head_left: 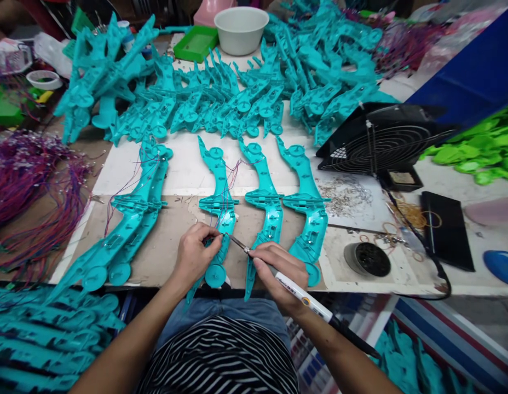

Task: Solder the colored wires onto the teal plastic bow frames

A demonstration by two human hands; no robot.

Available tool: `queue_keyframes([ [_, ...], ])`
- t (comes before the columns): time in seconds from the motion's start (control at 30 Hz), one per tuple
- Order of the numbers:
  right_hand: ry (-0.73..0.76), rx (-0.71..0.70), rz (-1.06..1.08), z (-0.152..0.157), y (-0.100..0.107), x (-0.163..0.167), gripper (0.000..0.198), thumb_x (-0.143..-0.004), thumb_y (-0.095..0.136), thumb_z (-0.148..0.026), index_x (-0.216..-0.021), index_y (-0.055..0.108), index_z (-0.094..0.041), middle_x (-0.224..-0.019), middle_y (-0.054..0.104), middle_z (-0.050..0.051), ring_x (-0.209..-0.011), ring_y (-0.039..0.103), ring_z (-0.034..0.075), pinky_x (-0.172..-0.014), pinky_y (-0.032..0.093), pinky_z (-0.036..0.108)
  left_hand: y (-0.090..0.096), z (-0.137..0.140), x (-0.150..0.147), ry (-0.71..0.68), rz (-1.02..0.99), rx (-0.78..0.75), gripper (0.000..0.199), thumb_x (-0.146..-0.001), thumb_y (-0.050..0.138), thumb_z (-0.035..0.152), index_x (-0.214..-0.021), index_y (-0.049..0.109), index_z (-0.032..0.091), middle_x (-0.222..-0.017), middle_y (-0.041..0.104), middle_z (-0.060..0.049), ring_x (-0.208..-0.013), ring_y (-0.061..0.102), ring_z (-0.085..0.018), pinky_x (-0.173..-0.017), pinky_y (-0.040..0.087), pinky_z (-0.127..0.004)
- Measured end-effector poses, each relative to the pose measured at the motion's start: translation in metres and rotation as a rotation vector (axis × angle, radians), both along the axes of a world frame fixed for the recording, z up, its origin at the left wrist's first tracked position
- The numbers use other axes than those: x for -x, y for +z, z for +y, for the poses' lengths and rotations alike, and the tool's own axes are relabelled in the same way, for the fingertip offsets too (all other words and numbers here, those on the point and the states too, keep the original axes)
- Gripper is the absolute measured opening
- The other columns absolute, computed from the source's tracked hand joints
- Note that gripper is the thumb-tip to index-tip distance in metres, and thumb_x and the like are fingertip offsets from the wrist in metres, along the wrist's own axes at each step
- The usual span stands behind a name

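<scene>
A turquoise bow-shaped plastic shell (220, 180) lies in front of me, with thin red and purple wires (233, 175) running over it. My left hand (196, 250) is closed in a pinch on the wires at the shell's lower half. In my right hand (278, 268) is a soldering iron with a white handle (303, 298), gripped like a pen. Its metal tip meets the shell close to my left fingertips; the exact contact point is too small to make out. Two similar shells (262, 169) lie to the right, and a stacked pair (145, 191) to the left.
More turquoise shells (246, 104) are heaped at the back. Bundled wires (36, 186) cover the left side. A black fan (373, 142), a round dark tin (367, 258) and a black cable (414, 232) occupy the right. A white bowl (241, 30) stands behind.
</scene>
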State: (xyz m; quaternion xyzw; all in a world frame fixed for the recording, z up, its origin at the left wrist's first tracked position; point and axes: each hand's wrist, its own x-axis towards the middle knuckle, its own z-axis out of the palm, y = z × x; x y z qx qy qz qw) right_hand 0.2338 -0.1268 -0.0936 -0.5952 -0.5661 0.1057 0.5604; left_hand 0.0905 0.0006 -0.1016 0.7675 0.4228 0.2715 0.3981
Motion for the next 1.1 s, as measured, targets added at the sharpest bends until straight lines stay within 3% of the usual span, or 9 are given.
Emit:
queue_keyframes([
  [0.7,-0.065,-0.028,0.004,-0.003,0.003,-0.004,0.016,-0.088,0.057,-0.014,-0.093,0.071,-0.021,-0.074,0.069,0.004,-0.073,0.067,0.016,-0.067,0.056,0.029,0.000,-0.001,-0.002,0.016,0.021,-0.028,0.011,-0.075,0.060,0.022,-0.065,0.064,0.018,-0.065,0.061,0.000,-0.063,0.054,-0.013,-0.063,0.042,-0.025],
  [0.83,-0.117,0.077,-0.024,-0.005,0.007,-0.018,0.021,-0.093,0.053,-0.026,-0.107,0.069,-0.023,-0.085,0.074,0.005,-0.078,0.071,0.018,-0.071,0.059,0.032,0.000,-0.001,-0.001,0.008,0.035,-0.031,0.009,-0.074,0.060,0.021,-0.066,0.064,0.019,-0.067,0.062,0.000,-0.064,0.054,-0.013,-0.064,0.043,-0.025],
  [0.97,-0.222,0.132,-0.171,0.008,0.005,-0.043,0.024,-0.092,0.056,-0.029,-0.112,0.068,-0.025,-0.100,0.074,0.006,-0.093,0.071,0.021,-0.085,0.058,0.036,0.000,-0.001,-0.001,0.018,0.049,-0.039,0.009,-0.074,0.060,0.020,-0.065,0.063,0.019,-0.067,0.062,0.000,-0.064,0.054,-0.013,-0.064,0.043,-0.026],
  [1.1,-0.199,0.191,-0.424,0.031,-0.006,-0.067,0.035,-0.089,0.059,-0.031,-0.123,0.062,-0.025,-0.115,0.070,0.009,-0.118,0.061,0.029,-0.097,0.052,0.048,-0.001,-0.001,-0.001,0.010,0.058,-0.075,0.009,-0.075,0.060,0.019,-0.066,0.062,0.019,-0.068,0.062,0.000,-0.067,0.056,-0.014,-0.065,0.043,-0.026],
])
